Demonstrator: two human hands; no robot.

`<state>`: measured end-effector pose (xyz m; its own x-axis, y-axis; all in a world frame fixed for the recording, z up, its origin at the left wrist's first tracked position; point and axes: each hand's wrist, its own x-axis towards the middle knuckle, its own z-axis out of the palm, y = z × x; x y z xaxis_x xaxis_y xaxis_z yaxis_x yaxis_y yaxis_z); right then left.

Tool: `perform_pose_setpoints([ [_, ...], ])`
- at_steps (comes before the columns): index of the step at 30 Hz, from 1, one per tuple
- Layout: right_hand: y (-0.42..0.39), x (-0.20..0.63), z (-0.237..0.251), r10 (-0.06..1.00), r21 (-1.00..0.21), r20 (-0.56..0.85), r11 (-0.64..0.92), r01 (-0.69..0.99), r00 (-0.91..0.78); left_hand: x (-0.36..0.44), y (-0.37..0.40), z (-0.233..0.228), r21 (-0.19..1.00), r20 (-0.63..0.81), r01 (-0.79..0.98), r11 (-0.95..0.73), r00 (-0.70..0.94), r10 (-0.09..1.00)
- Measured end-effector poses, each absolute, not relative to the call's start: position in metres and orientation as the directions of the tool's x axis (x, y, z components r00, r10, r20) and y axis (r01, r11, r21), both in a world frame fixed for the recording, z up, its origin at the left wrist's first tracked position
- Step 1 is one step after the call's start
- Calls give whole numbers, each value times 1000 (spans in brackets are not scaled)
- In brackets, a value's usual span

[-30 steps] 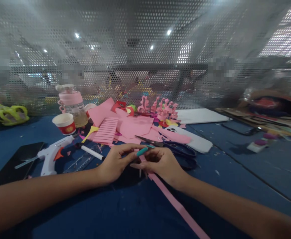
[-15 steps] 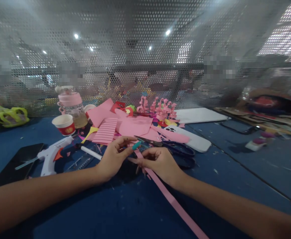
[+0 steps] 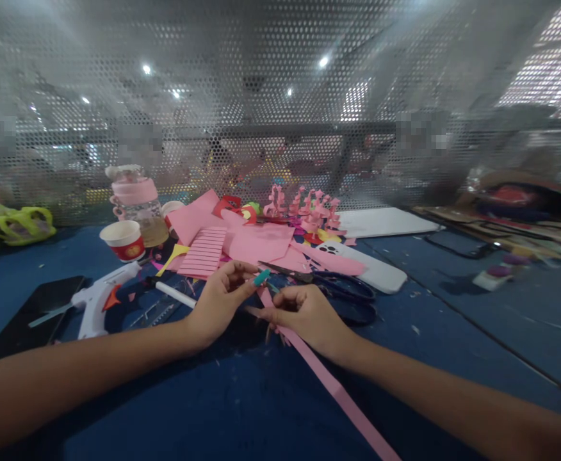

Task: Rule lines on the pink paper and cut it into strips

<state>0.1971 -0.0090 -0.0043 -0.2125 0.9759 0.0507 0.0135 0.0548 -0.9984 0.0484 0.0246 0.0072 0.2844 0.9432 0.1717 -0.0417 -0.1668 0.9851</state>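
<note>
A long pink paper strip [image 3: 331, 384] runs from between my hands down to the lower right edge of view. My left hand [image 3: 225, 299] is closed in a pinch at the strip's upper end, and a long teal nail shows on its thumb. A little lower, my right hand [image 3: 309, 320] grips the same strip between thumb and fingers. Just behind the right hand lie scissors with dark blue handles [image 3: 345, 286], their blades pointing left. Some small pink bits hang or lie under the right fingertips; I cannot make out how they are attached.
Behind the hands are pink paper sheets [image 3: 259, 243], pink curled-paper pieces [image 3: 312, 211] and a white phone [image 3: 381, 272]. To the left stand a paper cup [image 3: 123, 240] and a bottle [image 3: 139, 211]; a glue gun [image 3: 98, 298] rests on a black tablet-like slab [image 3: 35, 307].
Both hands stay almost in place on the strip. My right fingers have shifted slightly, and the strip's upper part has moved a little between the fingertips.
</note>
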Motion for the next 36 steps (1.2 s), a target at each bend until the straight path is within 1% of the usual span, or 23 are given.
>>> perform_pose_setpoints([
  [4,-8,197,-4,967,-999,54,53,-10,-248,49,25,7,988,152,-66,-139,275,949],
  [9,-8,196,-3,964,-997,70,75,9,-256,49,24,6,979,197,-113,-172,282,939],
  [17,-7,196,-5,970,-997,33,51,66,-239,47,22,7,979,201,-106,-174,352,914],
  [21,-7,196,-6,969,-998,26,38,43,-247,47,23,4,974,223,-114,-196,324,919],
  [28,-6,197,-7,965,-993,59,82,81,-256,47,23,5,969,239,-131,-209,295,925],
  [36,-6,197,-7,960,-995,72,88,48,-269,47,23,6,966,245,-150,-211,260,934],
])
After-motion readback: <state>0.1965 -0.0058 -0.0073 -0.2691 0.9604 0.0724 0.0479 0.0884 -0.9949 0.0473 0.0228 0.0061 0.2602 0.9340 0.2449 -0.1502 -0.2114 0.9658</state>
